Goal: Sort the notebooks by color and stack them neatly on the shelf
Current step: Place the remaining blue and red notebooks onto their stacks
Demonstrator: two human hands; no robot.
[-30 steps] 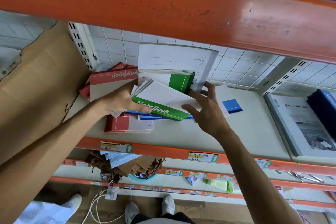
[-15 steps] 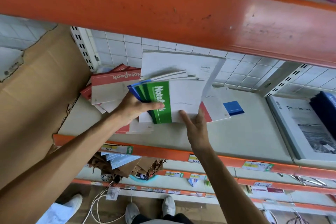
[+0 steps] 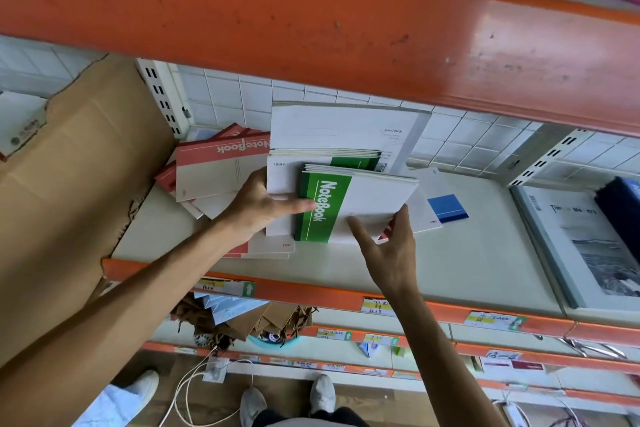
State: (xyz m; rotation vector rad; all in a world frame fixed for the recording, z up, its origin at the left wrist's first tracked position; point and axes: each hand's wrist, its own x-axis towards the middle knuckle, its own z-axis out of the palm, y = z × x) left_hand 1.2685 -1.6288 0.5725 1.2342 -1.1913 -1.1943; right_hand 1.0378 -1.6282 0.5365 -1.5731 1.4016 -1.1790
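Note:
A small stack of green-and-white notebooks (image 3: pixel 325 208) lies squared on the cream shelf (image 3: pixel 485 253). My left hand (image 3: pixel 256 211) grips the stack's left edge, thumb across the green cover. My right hand (image 3: pixel 388 239) touches its front right corner with straight fingers. Behind it lies another green-edged stack (image 3: pixel 353 161) on a large white notebook (image 3: pixel 346 128). Red notebooks (image 3: pixel 214 170) fan out at the left, and one more red notebook (image 3: pixel 273 250) lies under the stack. A blue-cornered notebook (image 3: pixel 446 208) pokes out to the right.
An orange beam (image 3: pixel 311 28) crosses overhead, close above the shelf. Brown cardboard (image 3: pixel 69 184) stands at the left. A grey-framed picture book (image 3: pixel 588 243) and a dark blue object (image 3: pixel 623 208) lie at the right. Lower shelves hold paper bags; cables lie on the floor.
The fanned green notebooks in my left hand have been squared into a flat stack and set down on the shelf. My right hand has slid to the stack's front right corner.

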